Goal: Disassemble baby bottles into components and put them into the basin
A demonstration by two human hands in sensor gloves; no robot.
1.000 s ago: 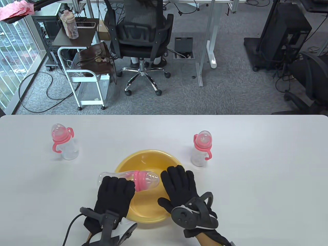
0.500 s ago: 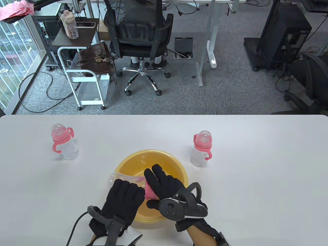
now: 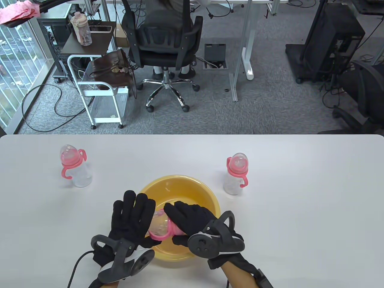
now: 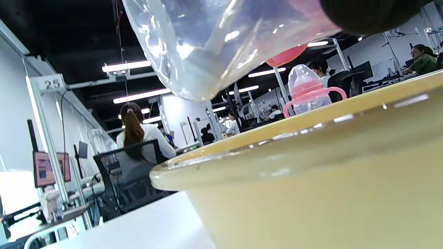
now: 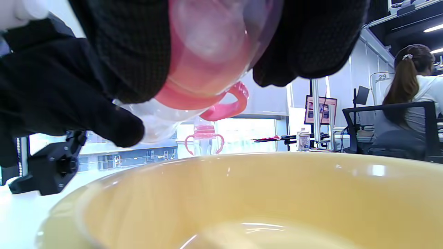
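right hand (image 3: 192, 220) fingers (image 3: 180, 211) curled round the pink-collared baby bottle (image 3: 162, 226) above the yellow basin (image 3: 207, 192), left hand (image 3: 130, 220) fingers (image 3: 133, 204) straight against its clear body, two bottles upright on the surface (image 3: 300, 195)

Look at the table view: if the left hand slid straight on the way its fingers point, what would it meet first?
Probably nothing: the left hand points away up the bare table, just left of the yellow basin, though depth is unclear.
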